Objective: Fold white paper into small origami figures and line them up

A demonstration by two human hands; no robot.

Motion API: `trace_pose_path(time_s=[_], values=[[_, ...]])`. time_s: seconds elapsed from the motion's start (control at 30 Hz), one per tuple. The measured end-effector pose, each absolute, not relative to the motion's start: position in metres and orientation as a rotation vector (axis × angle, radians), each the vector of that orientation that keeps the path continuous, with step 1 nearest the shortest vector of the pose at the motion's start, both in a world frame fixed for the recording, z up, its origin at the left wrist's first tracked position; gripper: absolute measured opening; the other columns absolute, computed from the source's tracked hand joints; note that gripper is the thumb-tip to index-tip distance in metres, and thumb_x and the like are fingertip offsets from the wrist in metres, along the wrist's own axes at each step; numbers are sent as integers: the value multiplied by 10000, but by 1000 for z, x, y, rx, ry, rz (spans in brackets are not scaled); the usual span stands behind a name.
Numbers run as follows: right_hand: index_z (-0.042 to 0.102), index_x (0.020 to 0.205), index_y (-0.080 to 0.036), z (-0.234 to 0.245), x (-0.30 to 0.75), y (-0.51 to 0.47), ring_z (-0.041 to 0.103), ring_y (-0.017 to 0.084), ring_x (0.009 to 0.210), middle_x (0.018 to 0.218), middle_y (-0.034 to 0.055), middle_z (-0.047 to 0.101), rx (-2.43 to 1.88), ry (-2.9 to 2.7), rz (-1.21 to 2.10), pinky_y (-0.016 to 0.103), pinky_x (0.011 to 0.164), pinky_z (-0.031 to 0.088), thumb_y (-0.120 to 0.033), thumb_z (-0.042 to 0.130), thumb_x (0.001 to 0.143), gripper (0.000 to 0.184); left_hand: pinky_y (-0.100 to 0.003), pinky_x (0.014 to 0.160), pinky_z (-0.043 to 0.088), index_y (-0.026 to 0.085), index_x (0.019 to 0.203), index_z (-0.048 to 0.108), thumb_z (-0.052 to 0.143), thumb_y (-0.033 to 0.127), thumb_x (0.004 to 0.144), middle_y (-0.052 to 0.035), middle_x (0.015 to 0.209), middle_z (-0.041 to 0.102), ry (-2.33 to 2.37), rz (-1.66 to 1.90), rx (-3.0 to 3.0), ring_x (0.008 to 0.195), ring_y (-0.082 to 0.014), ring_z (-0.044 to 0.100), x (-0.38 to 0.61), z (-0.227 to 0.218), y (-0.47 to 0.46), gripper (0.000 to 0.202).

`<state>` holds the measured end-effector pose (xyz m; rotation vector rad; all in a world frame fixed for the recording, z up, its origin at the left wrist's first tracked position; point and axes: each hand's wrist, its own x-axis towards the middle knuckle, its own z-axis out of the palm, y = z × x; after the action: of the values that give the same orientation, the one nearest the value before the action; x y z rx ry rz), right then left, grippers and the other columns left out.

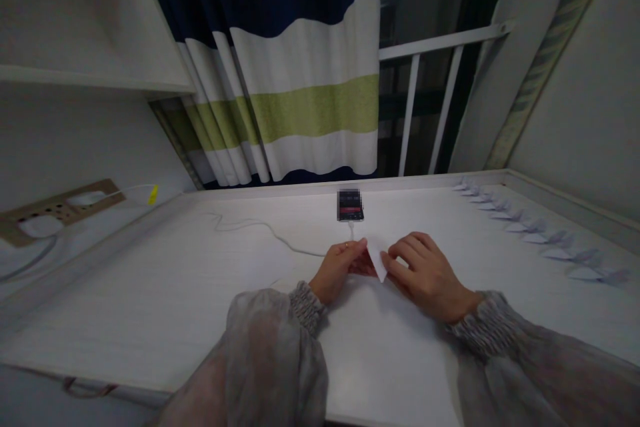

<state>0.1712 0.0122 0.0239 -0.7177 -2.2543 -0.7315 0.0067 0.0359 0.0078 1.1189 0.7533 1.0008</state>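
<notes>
Head view: a striped curtain was hung across the window and drawn left, so that a white railing was left uncovered. Below it a white desk was spread wide. A row of folded shapes was laid along the desk's right edge, well apart from the hands, apparently to be out of the working space. A socket board was seen at the left, and a cable was run across the desk to a phone set just beyond the hands. The left hand and right hand were set close together at mid-desk. Between them a small paper was held. Its raised flap was pinched by the left fingertips, while its lower part was pressed to the desk by the closed right fingers, seemingly against slipping.
</notes>
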Motion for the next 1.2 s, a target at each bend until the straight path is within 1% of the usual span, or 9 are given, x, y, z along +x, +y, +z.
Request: trace_pose_path(time_s=[0.13,0.27,0.37,0.43,0.5,0.57,0.7,0.93,1.2], values=[[596,840,-146,21,165,9,468,185,752,768,87,569,-661,-2364,-717,384,745,377,-95,433,784,180,-219,558,414,97,648,569,702,294,557,-4,574,583,749,1022,1042,505,-80,527,4,6,38,254],[499,1080,-157,16,168,10,388,259,1055,1124,142,450,-758,-2305,-170,444,858,341,-168,527,705,376,-207,538,394,92,666,578,692,269,562,-4,576,577,779,1048,1026,495,-71,513,0,7,42,235],[405,1161,-177,14,172,16,335,252,1142,1198,133,392,-957,-1996,284,448,932,297,-287,514,732,456,-201,508,374,92,635,573,696,259,545,2,560,566,772,987,1053,478,-68,501,-1,8,41,226],[409,1137,-183,15,173,20,437,226,1054,1142,117,456,-1104,-1707,642,403,890,353,-384,487,746,446,-195,489,358,92,620,571,703,260,534,9,542,555,773,937,1089,461,-60,486,1,8,40,230],[462,1059,-169,16,172,24,538,195,863,965,84,561,-1155,-1524,1007,338,750,429,-449,497,723,439,-186,470,339,87,615,574,707,269,534,17,514,539,794,911,1140,436,-46,456,3,6,38,239],[515,944,-146,16,171,26,549,151,649,749,36,592,-1167,-1441,1219,275,579,427,-464,558,671,421,-181,462,333,83,616,577,710,285,533,20,501,534,839,900,1178,423,-38,440,4,4,38,256],[543,815,-133,11,171,27,481,99,469,585,-4,573,-1211,-1461,1237,223,437,344,-422,631,611,365,-201,487,375,82,629,580,717,330,516,4,532,564,917,894,1211,450,-59,481,5,-2,41,305],[618,844,-171,9,175,23,579,157,742,801,28,653,-1072,-1909,713,269,677,440,-287,504,753,187,-212,517,411,78,629,603,714,343,518,-11,543,586,934,874,1224,466,-68,509,4,-2,42,308],[651,804,-182,14,179,24,602,148,743,801,25,675,-1054,-1905,730,251,686,468,-228,492,733,180,-245,553,454,62,732,637,643,337,609,-63,583,625,805,826,1151,524,-108,567,3,2,40,302]])
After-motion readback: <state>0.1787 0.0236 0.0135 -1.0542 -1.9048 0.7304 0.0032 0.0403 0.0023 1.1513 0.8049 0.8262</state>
